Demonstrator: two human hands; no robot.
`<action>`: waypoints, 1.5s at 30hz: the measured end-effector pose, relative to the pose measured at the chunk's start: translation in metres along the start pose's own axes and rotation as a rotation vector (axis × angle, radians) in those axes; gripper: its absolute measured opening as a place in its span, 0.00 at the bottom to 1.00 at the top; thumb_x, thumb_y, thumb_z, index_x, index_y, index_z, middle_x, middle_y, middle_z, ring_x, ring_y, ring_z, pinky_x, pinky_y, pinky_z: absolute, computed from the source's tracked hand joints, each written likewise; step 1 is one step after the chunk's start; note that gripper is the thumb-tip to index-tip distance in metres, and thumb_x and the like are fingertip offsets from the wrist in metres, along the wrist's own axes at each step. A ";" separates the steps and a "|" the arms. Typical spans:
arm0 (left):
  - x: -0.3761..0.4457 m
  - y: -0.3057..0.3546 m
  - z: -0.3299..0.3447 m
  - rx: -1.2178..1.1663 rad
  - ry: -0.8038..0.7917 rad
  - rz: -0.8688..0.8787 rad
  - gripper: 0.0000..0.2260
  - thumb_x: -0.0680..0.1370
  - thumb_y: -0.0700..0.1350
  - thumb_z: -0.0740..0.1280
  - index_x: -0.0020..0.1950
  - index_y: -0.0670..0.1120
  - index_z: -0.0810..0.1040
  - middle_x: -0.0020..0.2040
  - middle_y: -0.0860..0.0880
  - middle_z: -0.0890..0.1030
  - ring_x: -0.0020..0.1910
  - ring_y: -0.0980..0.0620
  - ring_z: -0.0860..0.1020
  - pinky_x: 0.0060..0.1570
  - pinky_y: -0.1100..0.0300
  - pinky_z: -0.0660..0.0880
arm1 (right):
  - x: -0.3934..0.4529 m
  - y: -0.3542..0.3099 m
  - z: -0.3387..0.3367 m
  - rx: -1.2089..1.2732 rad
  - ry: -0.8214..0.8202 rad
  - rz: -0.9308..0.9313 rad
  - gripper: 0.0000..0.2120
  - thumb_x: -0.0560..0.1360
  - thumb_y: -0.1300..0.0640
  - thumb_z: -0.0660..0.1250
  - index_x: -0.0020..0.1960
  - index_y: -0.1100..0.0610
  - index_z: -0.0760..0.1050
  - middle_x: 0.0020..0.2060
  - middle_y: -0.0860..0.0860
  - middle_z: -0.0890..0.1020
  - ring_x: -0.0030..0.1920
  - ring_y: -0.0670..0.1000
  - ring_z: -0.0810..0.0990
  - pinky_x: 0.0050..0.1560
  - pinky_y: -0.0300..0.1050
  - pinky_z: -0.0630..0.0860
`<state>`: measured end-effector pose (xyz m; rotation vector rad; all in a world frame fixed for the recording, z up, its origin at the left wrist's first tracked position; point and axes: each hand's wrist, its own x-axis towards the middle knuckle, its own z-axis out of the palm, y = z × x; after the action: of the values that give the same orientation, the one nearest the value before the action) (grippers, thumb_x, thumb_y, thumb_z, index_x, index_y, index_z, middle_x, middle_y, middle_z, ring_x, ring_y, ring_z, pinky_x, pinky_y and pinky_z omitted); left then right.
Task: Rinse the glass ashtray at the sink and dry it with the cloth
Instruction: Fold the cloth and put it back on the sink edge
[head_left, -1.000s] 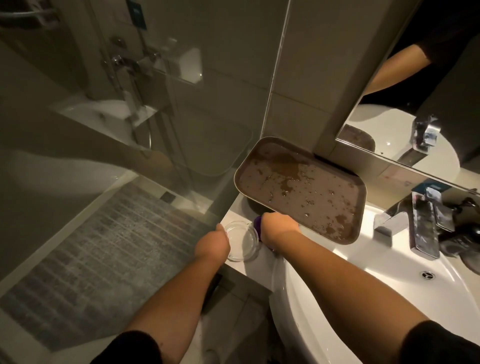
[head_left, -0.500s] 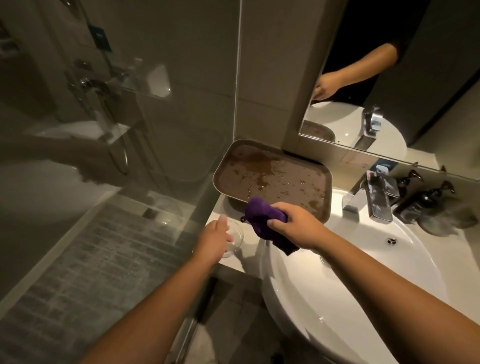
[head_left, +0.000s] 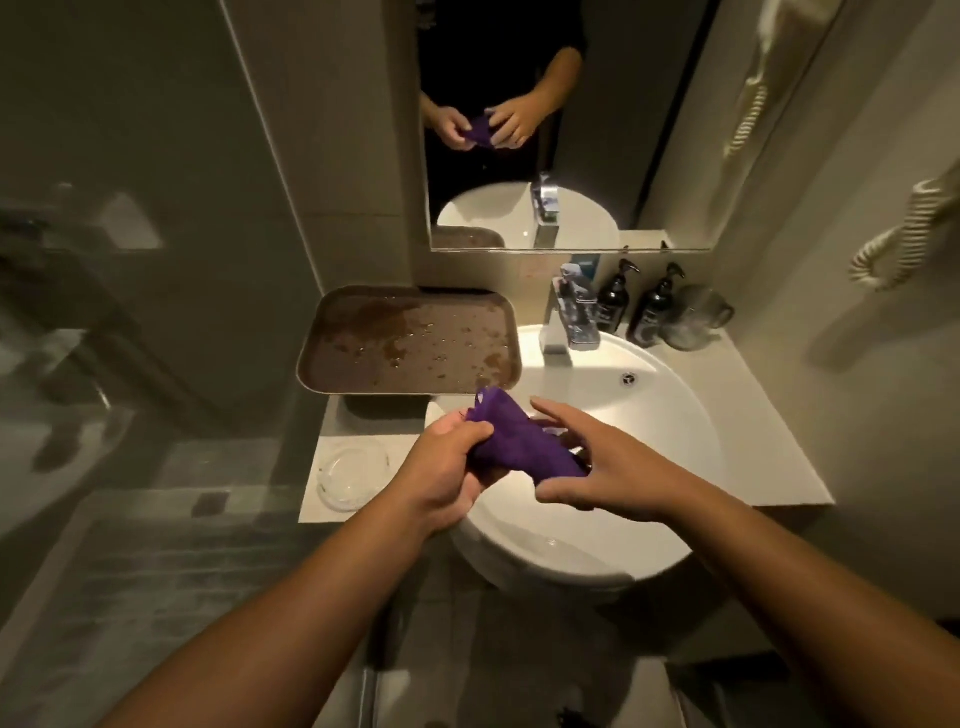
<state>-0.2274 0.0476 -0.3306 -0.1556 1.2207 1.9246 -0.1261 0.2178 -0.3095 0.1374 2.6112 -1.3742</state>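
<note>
A purple cloth (head_left: 519, 441) is bunched between both hands above the left rim of the white sink (head_left: 649, 415). My left hand (head_left: 447, 467) grips its left end in a closed fist. My right hand (head_left: 597, 467) pinches its right end from below, fingers spread. The clear glass ashtray (head_left: 353, 475) lies flat on the white counter's front left corner, a short way left of my left hand and touched by neither hand. The chrome faucet (head_left: 563, 322) stands at the back of the basin; no water runs.
A wet brown tray (head_left: 405, 343) sits on the counter behind the ashtray, overlapping the sink's left rim. Two dark pump bottles (head_left: 631, 306) and a glass cup (head_left: 691, 322) stand right of the faucet. A mirror (head_left: 566, 130) hangs above. A glass shower panel (head_left: 156, 260) borders the counter's left.
My left hand let go of the ashtray, left it on the counter and moved right onto the cloth. My right hand carried the cloth over the sink. The view swung right.
</note>
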 end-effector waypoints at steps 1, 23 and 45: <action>-0.004 -0.004 0.009 0.009 -0.023 -0.006 0.12 0.81 0.35 0.60 0.63 0.41 0.74 0.56 0.38 0.81 0.56 0.43 0.80 0.50 0.51 0.80 | -0.009 0.004 -0.005 0.134 -0.009 0.078 0.38 0.69 0.40 0.74 0.74 0.40 0.60 0.64 0.38 0.72 0.62 0.47 0.76 0.56 0.41 0.79; -0.051 -0.121 0.072 0.779 -0.092 0.090 0.35 0.77 0.31 0.64 0.77 0.59 0.58 0.57 0.49 0.79 0.55 0.49 0.81 0.57 0.51 0.80 | -0.124 0.087 -0.078 -0.078 -0.163 0.102 0.05 0.75 0.52 0.72 0.50 0.49 0.80 0.45 0.44 0.83 0.46 0.45 0.81 0.46 0.37 0.74; -0.076 -0.128 0.031 0.953 -0.332 0.222 0.20 0.73 0.50 0.73 0.62 0.59 0.74 0.50 0.52 0.81 0.50 0.53 0.82 0.49 0.59 0.79 | -0.137 0.076 -0.051 -0.317 -0.247 -0.188 0.07 0.79 0.55 0.67 0.57 0.49 0.80 0.47 0.39 0.80 0.48 0.38 0.78 0.49 0.27 0.71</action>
<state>-0.0790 0.0515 -0.3652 0.7860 1.8136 1.2705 0.0145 0.3039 -0.3139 -0.3095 2.6355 -0.9350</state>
